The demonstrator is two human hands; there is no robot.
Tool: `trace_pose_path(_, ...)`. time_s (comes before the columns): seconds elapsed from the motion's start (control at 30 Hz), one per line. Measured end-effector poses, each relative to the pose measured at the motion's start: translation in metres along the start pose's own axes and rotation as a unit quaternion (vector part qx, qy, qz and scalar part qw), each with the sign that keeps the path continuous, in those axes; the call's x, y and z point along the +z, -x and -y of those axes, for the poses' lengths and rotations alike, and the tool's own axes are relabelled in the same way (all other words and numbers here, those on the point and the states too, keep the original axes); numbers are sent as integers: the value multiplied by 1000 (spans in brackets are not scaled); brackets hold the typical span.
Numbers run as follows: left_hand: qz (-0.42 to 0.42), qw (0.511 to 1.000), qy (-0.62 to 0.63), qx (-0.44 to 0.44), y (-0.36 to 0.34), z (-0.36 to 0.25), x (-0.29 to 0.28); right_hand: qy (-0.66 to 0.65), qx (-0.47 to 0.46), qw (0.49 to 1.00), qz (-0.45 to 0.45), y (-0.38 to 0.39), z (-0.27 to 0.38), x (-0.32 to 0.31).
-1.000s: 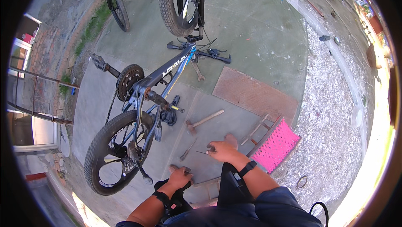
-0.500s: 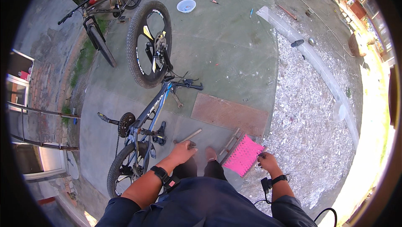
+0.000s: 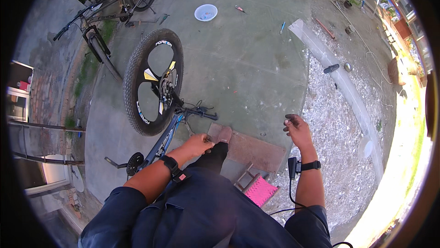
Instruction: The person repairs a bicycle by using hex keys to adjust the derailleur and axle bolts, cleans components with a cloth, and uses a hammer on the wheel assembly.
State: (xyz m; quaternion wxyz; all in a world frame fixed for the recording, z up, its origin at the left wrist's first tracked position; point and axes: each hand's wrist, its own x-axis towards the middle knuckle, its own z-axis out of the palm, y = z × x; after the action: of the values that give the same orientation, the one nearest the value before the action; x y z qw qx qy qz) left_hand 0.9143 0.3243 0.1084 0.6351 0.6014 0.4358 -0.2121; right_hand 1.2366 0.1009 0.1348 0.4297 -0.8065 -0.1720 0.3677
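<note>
Left hand (image 3: pixel 200 144): fingers curled inward; whether they grip anything cannot be told. Right hand (image 3: pixel 299 130): well apart, farther forward, fingers loosely bent, released, nothing visible in it. Shoe (image 3: pixel 224 135): just right of the left hand, over a rust-brown board (image 3: pixel 256 149) that lies between the hands and nearer the body. Stool (image 3: pixel 262 191), pink woven seat: behind and left of the right hand. Bicycle (image 3: pixel 165 136), upturned: beside the left hand, on its left, with the front wheel (image 3: pixel 163 85) raised beyond it. Change: half a second ago the right hand was at the stool's edge; now it is well forward of it, and the shoe has reached the board. Judged meaning: the person is on foot, neither hand working on the bicycle. White basin (image 3: pixel 206 19): far ahead of the left hand. Second bicycle (image 3: pixel 107 18): far ahead, leftward.
</note>
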Motion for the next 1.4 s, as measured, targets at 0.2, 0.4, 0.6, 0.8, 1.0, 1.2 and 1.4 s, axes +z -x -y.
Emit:
trace_pose_path(0.2, -13, 998, 20, 60, -74, -119, -54, 50, 135, 981, 130, -64, -4, 7)
trace_pose_path(0.4, -42, 995, 56, 73, -144, -221, -121, -16, 348, 932, 98, -104, -27, -51)
trace_pose_path(0.6, -96, 972, 199, 81, -226, -309, -193, -11, 373, 926, 59, -244, 11, -121)
trace_pose_path(0.8, -139, 950, 273, 56, -271, -378, -265, 19, 273, 961, 34, -463, 164, -127)
trace_pose_path(1.0, -173, 928, 330, 27, -340, -403, -370, 31, 141, 983, 115, -639, 320, -43)
trace_pose_path(1.2, -213, 921, 326, -18, -398, -430, -491, 59, 167, 963, 204, -754, 381, 52)
trace_pose_path(1.4, -258, 903, 331, -89, -419, -442, -590, 111, 249, 931, 242, -838, 421, 101)
